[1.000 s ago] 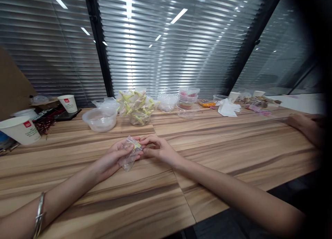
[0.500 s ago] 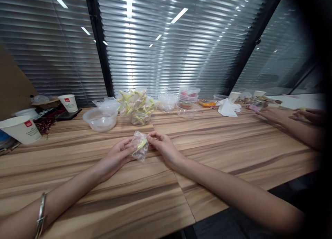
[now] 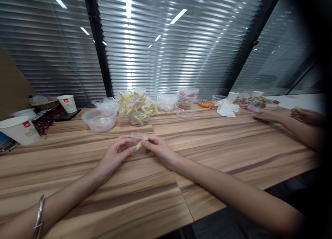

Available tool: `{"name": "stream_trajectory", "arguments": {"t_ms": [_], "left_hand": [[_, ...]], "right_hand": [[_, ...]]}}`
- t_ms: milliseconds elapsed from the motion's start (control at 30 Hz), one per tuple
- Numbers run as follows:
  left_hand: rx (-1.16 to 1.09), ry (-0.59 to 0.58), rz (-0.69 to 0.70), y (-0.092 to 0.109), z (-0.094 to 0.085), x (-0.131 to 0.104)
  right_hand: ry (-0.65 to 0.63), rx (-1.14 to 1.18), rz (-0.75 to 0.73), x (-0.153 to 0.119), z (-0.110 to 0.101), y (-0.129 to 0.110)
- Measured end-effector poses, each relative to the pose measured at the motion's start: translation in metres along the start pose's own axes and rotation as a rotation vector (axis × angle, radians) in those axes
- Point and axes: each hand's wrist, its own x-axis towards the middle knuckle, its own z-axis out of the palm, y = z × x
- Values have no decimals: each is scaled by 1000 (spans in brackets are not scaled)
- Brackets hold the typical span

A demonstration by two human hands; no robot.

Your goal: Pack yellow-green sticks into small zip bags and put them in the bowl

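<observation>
Between my hands, just above the wooden table [image 3: 109, 204], is a small clear plastic bag [image 3: 136, 136] with a slim yellow-green piece [image 3: 139, 146] in or against it. My left hand [image 3: 118, 156] pinches the bag's left side between thumb and fingers. Opposite it, my right hand [image 3: 159, 149] has its thumb and fingertips closed on the right end. The bag is slightly blurred, so I cannot tell what the yellow-green piece is. Beyond my hands stands a clear tub [image 3: 140, 120] heaped with similar bagged yellow-green pieces [image 3: 135, 102].
Clear plastic bowls [image 3: 100, 119] sit at the back left, and paper cups [image 3: 19, 130] stand further left. Stacked lidded containers [image 3: 187, 95], an orange packet [image 3: 205, 103] and crumpled white tissues [image 3: 227, 108] line the window side. Another person's hands [image 3: 269, 117] work at the far right.
The bag has turned and flattened between my fingers, its lower part no longer hanging down. My right fingers have moved slightly left over it. The other person's hand has shifted a little.
</observation>
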Motion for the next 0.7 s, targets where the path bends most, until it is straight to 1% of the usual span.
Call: {"name": "stream_trajectory", "arguments": {"t_ms": [67, 100, 167, 200, 267, 333, 400, 467, 600, 633, 700], "left_hand": [[72, 19, 69, 2, 1, 0], [56, 33, 74, 2, 2, -1], [-21, 80, 32, 2, 2, -1], [-55, 105, 7, 2, 2, -2], [-81, 119, -21, 2, 2, -2], [-78, 70, -45, 2, 2, -3], [-60, 15, -71, 3, 3, -3], [-39, -1, -85, 4, 4, -2], [-91, -70, -109, 3, 5, -2], [-108, -72, -115, 2, 5, -2], [-136, -16, -115, -1, 3, 0]], "right_hand": [[90, 104, 34, 2, -2, 2], [111, 166, 49, 3, -4, 3], [111, 231, 78, 4, -7, 4], [94, 212, 92, 5, -8, 4], [2, 112, 114, 4, -9, 4], [-93, 17, 115, 3, -8, 3], [-136, -13, 112, 2, -5, 3], [-86, -10, 94, 1, -2, 4], [90, -57, 39, 2, -1, 8], [124, -84, 31, 4, -4, 9], [189, -202, 8, 11, -15, 12]]}}
